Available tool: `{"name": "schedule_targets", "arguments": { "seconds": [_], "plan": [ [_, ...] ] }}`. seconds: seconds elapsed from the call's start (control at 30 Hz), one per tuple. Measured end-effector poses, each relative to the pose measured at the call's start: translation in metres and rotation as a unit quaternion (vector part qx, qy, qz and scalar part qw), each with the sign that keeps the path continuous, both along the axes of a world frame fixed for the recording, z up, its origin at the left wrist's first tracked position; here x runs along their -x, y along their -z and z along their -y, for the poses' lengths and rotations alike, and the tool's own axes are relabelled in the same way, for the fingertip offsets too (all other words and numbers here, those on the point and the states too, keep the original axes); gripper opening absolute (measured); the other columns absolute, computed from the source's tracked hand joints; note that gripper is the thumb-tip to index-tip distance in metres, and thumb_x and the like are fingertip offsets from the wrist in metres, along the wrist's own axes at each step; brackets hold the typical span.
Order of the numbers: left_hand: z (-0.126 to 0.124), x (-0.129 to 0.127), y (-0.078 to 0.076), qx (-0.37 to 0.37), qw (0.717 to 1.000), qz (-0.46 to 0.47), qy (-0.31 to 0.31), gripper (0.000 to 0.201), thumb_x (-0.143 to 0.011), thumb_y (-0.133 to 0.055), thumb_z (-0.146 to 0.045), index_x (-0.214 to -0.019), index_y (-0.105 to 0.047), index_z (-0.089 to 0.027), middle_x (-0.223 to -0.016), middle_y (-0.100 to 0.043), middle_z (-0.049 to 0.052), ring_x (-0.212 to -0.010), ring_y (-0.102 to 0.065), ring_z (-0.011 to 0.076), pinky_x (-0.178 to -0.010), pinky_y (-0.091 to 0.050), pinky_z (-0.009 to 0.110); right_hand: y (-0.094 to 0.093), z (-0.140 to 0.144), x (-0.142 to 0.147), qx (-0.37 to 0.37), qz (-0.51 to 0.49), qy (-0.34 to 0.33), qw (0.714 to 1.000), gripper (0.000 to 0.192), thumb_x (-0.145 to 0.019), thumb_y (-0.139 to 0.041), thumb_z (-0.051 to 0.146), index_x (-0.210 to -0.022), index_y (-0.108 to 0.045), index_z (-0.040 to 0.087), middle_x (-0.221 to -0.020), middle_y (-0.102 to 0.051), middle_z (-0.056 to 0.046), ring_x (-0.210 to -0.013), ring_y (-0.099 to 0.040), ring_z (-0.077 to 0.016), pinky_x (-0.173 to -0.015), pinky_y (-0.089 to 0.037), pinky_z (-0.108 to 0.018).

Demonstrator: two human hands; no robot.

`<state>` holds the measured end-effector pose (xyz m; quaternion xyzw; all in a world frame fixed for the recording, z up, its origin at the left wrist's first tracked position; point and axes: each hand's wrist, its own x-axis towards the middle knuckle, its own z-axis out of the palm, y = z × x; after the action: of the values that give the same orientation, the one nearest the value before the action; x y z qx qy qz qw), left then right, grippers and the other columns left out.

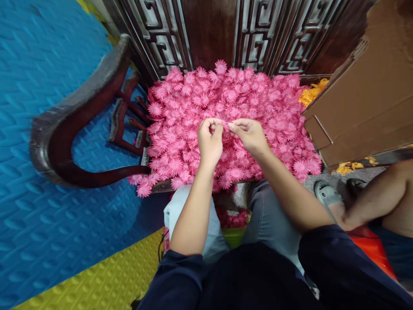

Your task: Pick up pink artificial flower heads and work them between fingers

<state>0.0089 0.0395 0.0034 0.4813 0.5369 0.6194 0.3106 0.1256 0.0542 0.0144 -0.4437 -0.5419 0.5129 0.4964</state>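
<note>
Between my two hands a pink artificial flower [224, 122] is held up over a wide heap of similar pink flowers [180, 129]. My left hand [210, 142] is closed, thumb and curled fingers pinching the flower from the left. From the other side my right hand [251, 135] pinches the flower's edge between thumb and forefinger. The fingers partly hide the flower, and its underside does not show. The heap covers most of a dark wooden seat in front of my knees, with a few flowers hanging over its front edge.
A dark carved wooden armrest [61, 116] curves along the left, over blue matting [26, 206]. Carved wooden panels [209, 30] stand behind the heap. At right are a cardboard box [371, 94], yellow-orange flowers [312, 92] and another person's leg [380, 193]. More pink flowers lie below, between my knees.
</note>
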Motion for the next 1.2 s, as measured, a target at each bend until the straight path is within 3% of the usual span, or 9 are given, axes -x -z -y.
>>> {"name": "schedule_targets", "arguments": {
  "seconds": [0.27, 0.53, 0.83, 1.07, 1.2],
  "plan": [
    [0.0, -0.002, -0.001, -0.054, 0.996, 0.031, -0.07, 0.011, -0.085, -0.051, -0.021, -0.075, -0.053, -0.019, -0.076, -0.053, -0.001, -0.073, -0.049, 0.0106, -0.076, -0.04, 0.022, -0.001, 0.002, 0.003, 0.004, -0.022, -0.008, 1.0, 0.041, -0.063, -0.071, 0.058, -0.066, -0.061, 0.018, -0.063, -0.062, -0.001, -0.061, -0.056, -0.0111, -0.069, -0.049, -0.028],
    [0.01, -0.013, -0.007, -0.088, 0.985, 0.005, -0.147, 0.018, -0.089, -0.05, -0.034, -0.079, -0.051, -0.019, -0.081, -0.046, 0.001, -0.076, -0.047, 0.0115, -0.078, -0.04, 0.023, 0.0, 0.005, 0.011, -0.019, 0.007, 0.049, 0.999, 0.033, -0.074, -0.064, 0.051, -0.068, -0.055, 0.02, -0.06, -0.054, 0.002, -0.057, -0.051, -0.0106, -0.059, -0.043, -0.026],
    [0.019, -0.025, -0.007, -0.121, 0.98, -0.041, -0.15, 0.026, -0.091, -0.043, -0.043, -0.083, -0.051, -0.02, -0.085, -0.046, 0.003, -0.083, -0.048, 0.0141, -0.084, -0.039, 0.027, 0.002, 0.006, 0.009, -0.062, 0.003, 0.121, 0.991, 0.029, -0.078, -0.058, 0.049, -0.074, -0.051, 0.021, -0.073, -0.056, -0.001, -0.072, -0.055, -0.0118, -0.071, -0.046, -0.026],
    [0.025, -0.035, -0.004, -0.123, 0.984, -0.063, -0.113, 0.029, -0.091, -0.042, -0.046, -0.087, -0.054, -0.02, -0.088, -0.05, 0.004, -0.086, -0.05, 0.0155, -0.087, -0.038, 0.029, 0.009, -0.004, 0.004, -0.034, -0.011, 0.16, 0.986, 0.018, -0.081, -0.056, 0.038, -0.075, -0.054, 0.021, -0.075, -0.061, -0.001, -0.075, -0.058, -0.0127, -0.074, -0.047, -0.027],
    [0.022, -0.036, -0.002, -0.12, 0.986, -0.072, -0.088, 0.027, -0.09, -0.045, -0.045, -0.084, -0.054, -0.02, -0.087, -0.05, 0.004, -0.087, -0.051, 0.016, -0.086, -0.039, 0.029, 0.013, -0.008, 0.001, -0.053, -0.022, 0.167, 0.984, 0.021, -0.079, -0.059, 0.042, -0.078, -0.056, 0.021, -0.082, -0.063, -0.002, -0.084, -0.06, -0.0138, -0.08, -0.047, -0.028]
  ]
}}
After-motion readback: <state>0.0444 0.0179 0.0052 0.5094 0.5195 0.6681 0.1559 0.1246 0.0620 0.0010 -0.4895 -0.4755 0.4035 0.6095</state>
